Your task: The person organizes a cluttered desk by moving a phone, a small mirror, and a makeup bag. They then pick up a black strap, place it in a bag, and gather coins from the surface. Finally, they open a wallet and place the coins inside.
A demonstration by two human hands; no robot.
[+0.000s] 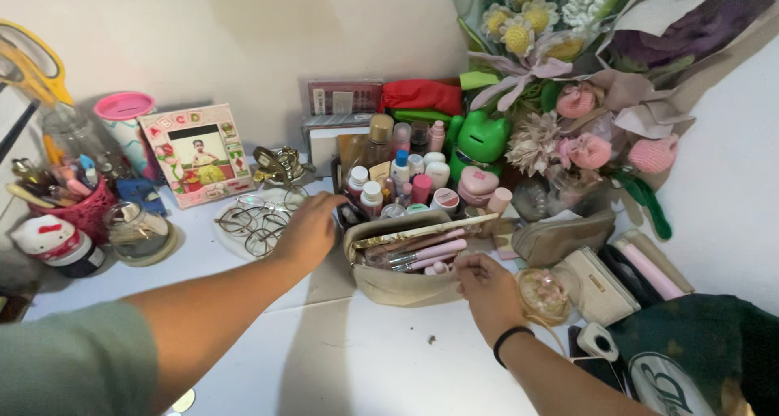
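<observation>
My left hand (311, 229) reaches across the white desk (341, 351), fingers spread, at the left end of an open beige pouch (402, 282) and beside a wire glasses stand (258, 219). It holds nothing that I can see. My right hand (485, 284), with a black band on the wrist, rests its fingertips on the pouch's right rim. Pink brushes and tubes (426, 254) lie inside the pouch. Behind it stand several small bottles and jars (406, 181).
A picture frame (197, 152), pink-lidded can (124, 120), red cup of pens (69, 201) and glass jar (139, 231) stand at left. A green frog figure (480, 140), a knitted flower bouquet (568, 67), beige purses (592, 278) and a dark cloth (698, 351) fill the right.
</observation>
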